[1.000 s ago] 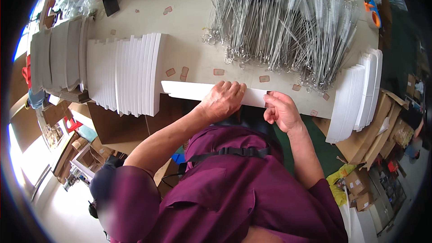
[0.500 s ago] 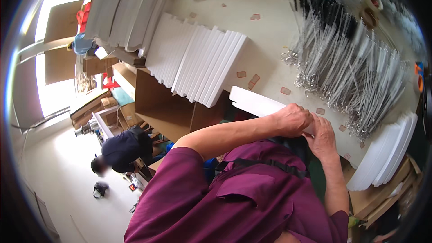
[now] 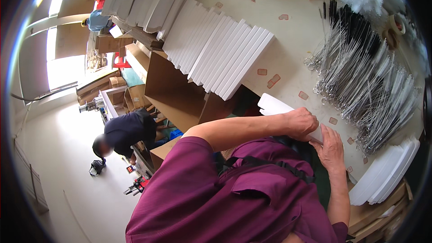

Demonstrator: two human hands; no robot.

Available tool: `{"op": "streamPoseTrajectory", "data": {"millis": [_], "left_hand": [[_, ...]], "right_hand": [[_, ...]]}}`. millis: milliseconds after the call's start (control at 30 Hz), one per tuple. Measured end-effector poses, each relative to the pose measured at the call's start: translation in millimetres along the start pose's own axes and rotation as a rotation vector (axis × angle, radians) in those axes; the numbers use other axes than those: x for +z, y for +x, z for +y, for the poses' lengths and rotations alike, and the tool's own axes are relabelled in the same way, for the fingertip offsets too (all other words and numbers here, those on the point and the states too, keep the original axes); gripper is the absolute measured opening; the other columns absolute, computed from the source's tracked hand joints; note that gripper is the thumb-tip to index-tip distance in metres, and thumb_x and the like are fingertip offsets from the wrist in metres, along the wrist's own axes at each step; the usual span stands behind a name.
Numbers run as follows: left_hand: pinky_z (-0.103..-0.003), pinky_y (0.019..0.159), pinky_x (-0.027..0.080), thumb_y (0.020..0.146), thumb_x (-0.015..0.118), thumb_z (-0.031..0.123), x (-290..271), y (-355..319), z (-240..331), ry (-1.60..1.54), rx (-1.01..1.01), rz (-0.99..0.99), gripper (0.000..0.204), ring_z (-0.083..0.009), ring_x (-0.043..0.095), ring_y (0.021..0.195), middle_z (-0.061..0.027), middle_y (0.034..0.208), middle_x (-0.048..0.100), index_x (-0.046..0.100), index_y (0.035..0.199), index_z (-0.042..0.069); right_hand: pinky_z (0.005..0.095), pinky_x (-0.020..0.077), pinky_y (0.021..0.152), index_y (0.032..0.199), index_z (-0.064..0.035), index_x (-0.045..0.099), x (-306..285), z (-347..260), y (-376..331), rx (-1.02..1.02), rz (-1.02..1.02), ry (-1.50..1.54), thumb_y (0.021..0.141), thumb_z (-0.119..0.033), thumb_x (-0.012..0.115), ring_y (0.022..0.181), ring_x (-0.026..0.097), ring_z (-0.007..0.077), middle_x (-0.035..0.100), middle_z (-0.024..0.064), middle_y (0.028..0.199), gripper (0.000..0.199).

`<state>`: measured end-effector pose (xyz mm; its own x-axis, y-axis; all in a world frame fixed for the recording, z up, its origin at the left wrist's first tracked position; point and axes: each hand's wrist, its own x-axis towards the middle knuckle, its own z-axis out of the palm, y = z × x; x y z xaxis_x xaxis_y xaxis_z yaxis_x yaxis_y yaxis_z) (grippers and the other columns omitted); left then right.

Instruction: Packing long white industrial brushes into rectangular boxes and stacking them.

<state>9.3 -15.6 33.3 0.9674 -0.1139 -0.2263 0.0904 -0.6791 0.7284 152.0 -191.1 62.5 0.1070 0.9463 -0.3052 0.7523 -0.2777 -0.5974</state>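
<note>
Seemingly worked at one end of the white strip (image 3: 274, 105), clasping it in the curled fingers of the left hand (image 3: 301, 122) and pinching its end between thumb and fingers of the right hand (image 3: 330, 148). Probably called next for a steady pinch there. Left it jutting past the left fingers, wire brushes (image 3: 360, 81) beyond the right ones.

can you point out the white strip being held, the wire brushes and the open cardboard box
White strip (image 3: 275, 106): head view, on its bare left part
Wire brushes (image 3: 362, 85): head view, mid-pile on the stems
Open cardboard box (image 3: 173, 81): head view, on its brown wall
</note>
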Motion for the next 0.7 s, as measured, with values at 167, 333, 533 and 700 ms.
{"op": "streamPoseTrajectory", "data": {"millis": [167, 333, 533, 700], "left_hand": [[-0.046, 0.08, 0.055, 0.077, 0.078, 0.036, 1.8, -9.1, 3.9, 0.007, -0.024, 0.017, 0.045, -0.0385, 0.069, 0.09, -0.0203, 0.093, 0.067, 0.067, 0.093, -0.004], [-0.049, 0.083, 0.054, 0.08, 0.078, 0.039, -2.0, -6.5, -0.8, -0.048, 0.002, -0.01, 0.046, -0.0399, 0.069, 0.092, -0.0217, 0.095, 0.068, 0.066, 0.093, -0.003], [-0.049, 0.082, 0.053, 0.088, 0.073, 0.037, -4.2, -23.9, -6.1, -0.082, -0.136, 0.018, 0.038, -0.0412, 0.068, 0.092, -0.0204, 0.092, 0.067, 0.062, 0.098, 0.001], [-0.05, 0.086, 0.052, 0.09, 0.071, 0.037, -30.6, -37.7, 1.1, -0.058, -0.16, -0.108, 0.046, -0.0412, 0.066, 0.096, -0.0206, 0.098, 0.067, 0.062, 0.117, 0.0]], "right_hand": [[0.0481, 0.0483, 0.096, 0.135, 0.003, 0.054, -0.4, 7.5, -7.5, -0.049, -0.019, 0.062, 0.081, -0.036, 0.081, 0.111, 0.06, 0.0398, 0.063, 0.02, 0.122, 0.072], [0.0475, 0.0489, 0.095, 0.133, 0.0027, 0.056, -6.9, 15.3, -16.5, -0.027, 0.004, 0.039, 0.083, -0.033, 0.079, 0.109, 0.062, 0.0409, 0.065, 0.0212, 0.121, 0.065], [0.0437, 0.0515, 0.088, 0.125, -0.0025, 0.064, -10.4, 12.8, 7.1, -0.082, 0.016, 0.055, 0.083, -0.031, 0.078, 0.099, 0.066, 0.0347, 0.069, 0.0151, 0.106, 0.052], [0.0444, 0.052, 0.088, 0.128, -0.0063, 0.064, -4.4, 5.7, -10.7, -0.022, 0.016, 0.08, 0.085, -0.035, 0.077, 0.101, 0.064, 0.0339, 0.068, 0.0138, 0.108, 0.053]]}}
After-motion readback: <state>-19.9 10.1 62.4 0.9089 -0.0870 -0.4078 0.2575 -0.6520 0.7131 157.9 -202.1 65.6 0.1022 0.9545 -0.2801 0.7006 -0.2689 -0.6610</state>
